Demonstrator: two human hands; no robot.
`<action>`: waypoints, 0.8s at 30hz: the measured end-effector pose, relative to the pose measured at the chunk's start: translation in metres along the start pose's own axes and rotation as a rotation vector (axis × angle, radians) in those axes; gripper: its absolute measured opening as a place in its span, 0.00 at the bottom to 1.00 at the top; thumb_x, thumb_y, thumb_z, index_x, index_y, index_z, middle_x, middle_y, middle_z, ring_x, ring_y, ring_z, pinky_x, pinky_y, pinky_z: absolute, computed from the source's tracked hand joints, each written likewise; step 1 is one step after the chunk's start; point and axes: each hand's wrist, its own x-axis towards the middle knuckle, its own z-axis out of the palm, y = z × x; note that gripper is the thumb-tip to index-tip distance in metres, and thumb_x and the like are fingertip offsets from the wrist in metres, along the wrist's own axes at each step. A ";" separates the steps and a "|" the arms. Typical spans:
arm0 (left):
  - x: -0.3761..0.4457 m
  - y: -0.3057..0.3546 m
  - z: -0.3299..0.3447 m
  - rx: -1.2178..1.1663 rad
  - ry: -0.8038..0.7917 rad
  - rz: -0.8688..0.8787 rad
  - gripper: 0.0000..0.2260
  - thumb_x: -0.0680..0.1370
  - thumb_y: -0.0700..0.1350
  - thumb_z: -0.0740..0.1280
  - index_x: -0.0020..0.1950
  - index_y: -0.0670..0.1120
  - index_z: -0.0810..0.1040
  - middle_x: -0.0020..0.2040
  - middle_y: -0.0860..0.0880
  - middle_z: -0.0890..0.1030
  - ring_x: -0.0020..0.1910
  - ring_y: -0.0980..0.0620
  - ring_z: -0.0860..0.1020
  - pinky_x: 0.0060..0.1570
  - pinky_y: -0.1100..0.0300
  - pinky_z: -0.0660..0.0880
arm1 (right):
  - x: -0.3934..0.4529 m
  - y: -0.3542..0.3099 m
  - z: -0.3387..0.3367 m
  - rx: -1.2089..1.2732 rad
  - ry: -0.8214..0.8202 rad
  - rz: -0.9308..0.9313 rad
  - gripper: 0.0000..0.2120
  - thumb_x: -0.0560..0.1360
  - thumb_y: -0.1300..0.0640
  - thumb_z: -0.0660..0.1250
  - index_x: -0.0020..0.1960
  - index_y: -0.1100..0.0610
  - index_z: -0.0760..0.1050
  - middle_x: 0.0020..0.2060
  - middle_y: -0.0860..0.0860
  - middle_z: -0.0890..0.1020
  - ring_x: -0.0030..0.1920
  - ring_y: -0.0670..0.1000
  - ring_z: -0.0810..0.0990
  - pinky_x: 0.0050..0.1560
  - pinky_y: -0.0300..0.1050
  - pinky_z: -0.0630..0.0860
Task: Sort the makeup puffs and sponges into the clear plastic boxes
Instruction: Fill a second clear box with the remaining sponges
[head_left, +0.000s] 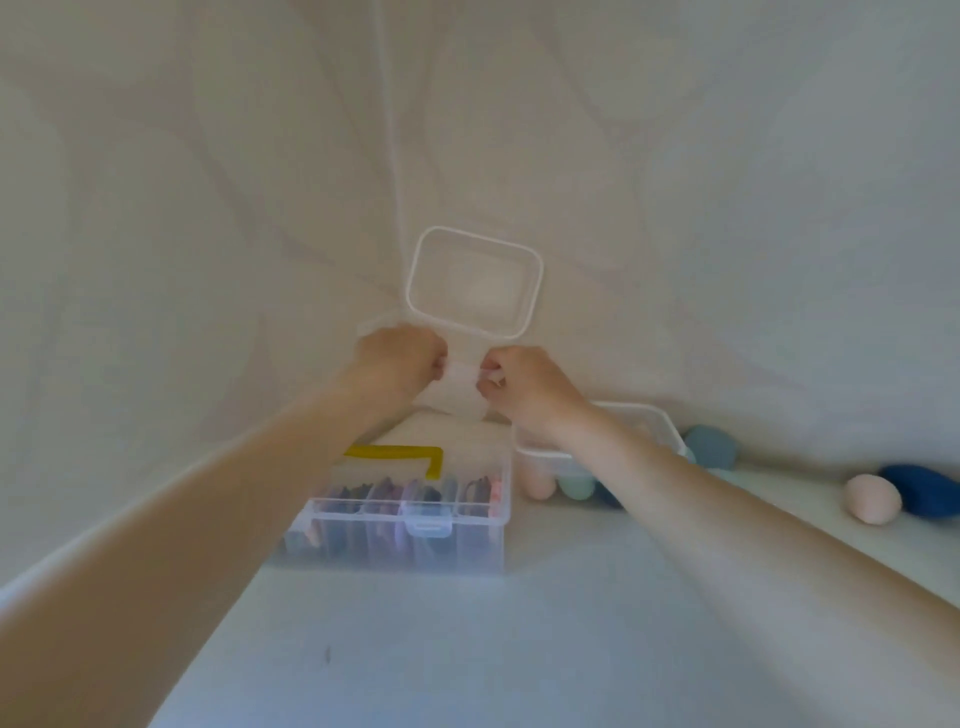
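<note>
Head view: both hands hold a small clear box up above the closed box (410, 519) of puffs on the worktop (467, 649). Left hand (400, 358) and right hand (524, 387) each pinch the small box's front clasp (462, 373), its lid (475, 283) tipped open. Loose sponges (872, 498) lie right of the closed box.

Soft, even light fills my view, pale and slightly washed out, with no hard glare. Everything looks hazy and a bit blurred, as if through a film. Faint shadows lie under my forearms and beside the near clear box (410, 525). The wide lens bends the edges, stretching my arms at the near corners and curving the white cloth backdrop (208, 182).
</note>
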 end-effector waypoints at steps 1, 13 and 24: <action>-0.006 0.007 -0.009 0.004 0.011 0.025 0.09 0.78 0.46 0.61 0.54 0.50 0.78 0.59 0.47 0.78 0.59 0.44 0.76 0.57 0.55 0.71 | -0.008 -0.003 -0.013 -0.001 0.022 0.004 0.12 0.77 0.59 0.61 0.56 0.62 0.77 0.56 0.60 0.80 0.58 0.59 0.77 0.58 0.48 0.72; -0.126 0.125 -0.035 0.031 0.031 0.322 0.12 0.80 0.47 0.59 0.59 0.47 0.77 0.59 0.46 0.77 0.60 0.46 0.74 0.50 0.57 0.72 | -0.144 0.008 -0.137 -0.222 -0.259 0.193 0.10 0.74 0.56 0.69 0.54 0.57 0.80 0.51 0.53 0.82 0.52 0.52 0.80 0.53 0.43 0.76; -0.163 0.188 -0.007 0.027 -0.230 0.470 0.10 0.78 0.48 0.64 0.53 0.44 0.79 0.54 0.47 0.81 0.56 0.47 0.78 0.55 0.56 0.74 | -0.219 0.062 -0.140 -0.277 -0.340 0.365 0.13 0.67 0.45 0.71 0.49 0.47 0.82 0.53 0.46 0.82 0.55 0.51 0.79 0.60 0.53 0.74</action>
